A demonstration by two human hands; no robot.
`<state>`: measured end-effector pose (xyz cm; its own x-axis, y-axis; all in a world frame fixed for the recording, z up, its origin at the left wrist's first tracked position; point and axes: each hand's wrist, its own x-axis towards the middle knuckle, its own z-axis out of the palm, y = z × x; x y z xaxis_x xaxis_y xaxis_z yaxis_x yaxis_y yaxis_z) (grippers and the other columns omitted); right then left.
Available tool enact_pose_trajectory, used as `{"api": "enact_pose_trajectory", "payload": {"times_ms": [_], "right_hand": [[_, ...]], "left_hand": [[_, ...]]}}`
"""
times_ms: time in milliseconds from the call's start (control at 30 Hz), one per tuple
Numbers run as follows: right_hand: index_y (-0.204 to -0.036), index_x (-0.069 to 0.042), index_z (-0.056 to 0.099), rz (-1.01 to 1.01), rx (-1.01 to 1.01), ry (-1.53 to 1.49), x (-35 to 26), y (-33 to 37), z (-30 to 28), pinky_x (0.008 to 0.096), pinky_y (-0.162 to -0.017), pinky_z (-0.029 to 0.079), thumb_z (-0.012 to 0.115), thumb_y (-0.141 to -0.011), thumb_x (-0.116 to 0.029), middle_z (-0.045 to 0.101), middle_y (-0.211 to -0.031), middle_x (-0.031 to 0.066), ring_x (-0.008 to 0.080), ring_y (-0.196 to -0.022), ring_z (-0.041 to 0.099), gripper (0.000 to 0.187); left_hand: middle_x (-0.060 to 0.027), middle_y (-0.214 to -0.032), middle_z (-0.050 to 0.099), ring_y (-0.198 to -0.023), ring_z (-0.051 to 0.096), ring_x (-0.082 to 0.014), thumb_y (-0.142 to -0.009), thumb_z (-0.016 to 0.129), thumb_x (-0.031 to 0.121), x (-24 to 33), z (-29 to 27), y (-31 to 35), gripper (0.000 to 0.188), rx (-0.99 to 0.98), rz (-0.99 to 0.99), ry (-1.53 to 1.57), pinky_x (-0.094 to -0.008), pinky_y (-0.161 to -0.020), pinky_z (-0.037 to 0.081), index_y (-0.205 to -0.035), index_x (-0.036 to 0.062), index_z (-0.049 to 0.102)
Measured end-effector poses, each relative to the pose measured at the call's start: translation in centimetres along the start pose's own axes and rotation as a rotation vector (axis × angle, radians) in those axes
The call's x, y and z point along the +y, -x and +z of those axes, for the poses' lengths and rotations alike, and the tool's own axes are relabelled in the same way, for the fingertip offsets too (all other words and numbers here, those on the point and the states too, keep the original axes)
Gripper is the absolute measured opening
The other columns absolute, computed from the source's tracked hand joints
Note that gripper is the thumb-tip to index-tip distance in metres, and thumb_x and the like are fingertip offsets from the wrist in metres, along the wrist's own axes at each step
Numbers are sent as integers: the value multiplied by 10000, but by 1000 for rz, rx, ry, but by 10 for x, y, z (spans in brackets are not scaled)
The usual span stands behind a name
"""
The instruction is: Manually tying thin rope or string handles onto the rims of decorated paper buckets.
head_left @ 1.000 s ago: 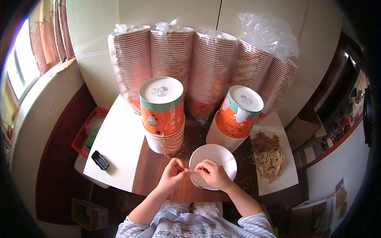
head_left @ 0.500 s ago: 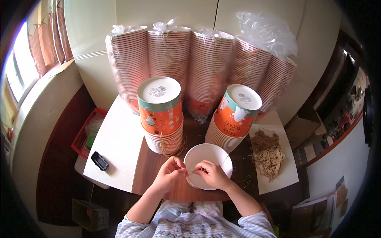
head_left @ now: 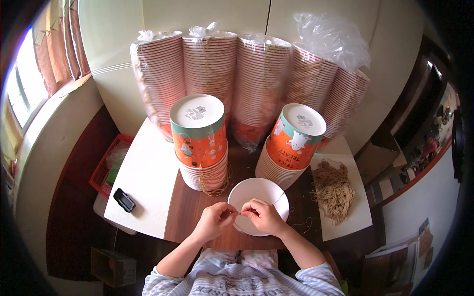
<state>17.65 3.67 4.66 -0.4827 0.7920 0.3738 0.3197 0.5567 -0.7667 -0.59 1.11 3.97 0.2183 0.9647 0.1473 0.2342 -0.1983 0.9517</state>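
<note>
Small wooden table (head_left: 190,212) against pale wall, lower centre of frame. Left hand (head_left: 216,220) and right hand (head_left: 262,215) meet just above table's near edge, fingertips pinched together on thin string (head_left: 238,213). White paper cup (head_left: 257,196) lies under hands, mouth up. Bundle of brown twine (head_left: 333,190) right of centre on white sheet (head_left: 353,217). Black phone (head_left: 124,200) at left. Two upturned stacks of orange printed cups (head_left: 200,143) mid-frame. Plastic-wrapped cup stacks (head_left: 247,74) along top. Red basket (head_left: 106,165) at left, beyond the table's left edge.
</note>
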Motion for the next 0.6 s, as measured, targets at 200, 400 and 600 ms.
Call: {"api": "enact_pose_trajectory", "payload": {"times_ms": [200,400,600], "right_hand": [[-798,-22,557,19,-9,5,-1,0,0,272,-566,442,608,-763,-21,562,-729,72,176,-642,563,63],[-773,-16,534,-11,-14,12,-3,-1,-1,279,-555,435,605,-754,-3,548,-713,82,193,-626,555,74],[-769,-13,520,-21,-57,-18,-1,-1,-2,272,-554,429,599,-750,13,539,-706,82,184,-628,548,85]], "left_hand": [[-73,-702,573,-588,528,-75,-792,601,69,-13,8,1,102,60,-17,66,-226,-541,440,-853,-12,594],[-75,-715,577,-593,533,-81,-802,596,60,-15,9,0,93,97,-6,92,-223,-542,442,-857,-15,592],[-101,-739,574,-623,566,-132,-787,605,56,-18,13,1,96,143,11,43,-243,-555,456,-850,-14,586]]}}
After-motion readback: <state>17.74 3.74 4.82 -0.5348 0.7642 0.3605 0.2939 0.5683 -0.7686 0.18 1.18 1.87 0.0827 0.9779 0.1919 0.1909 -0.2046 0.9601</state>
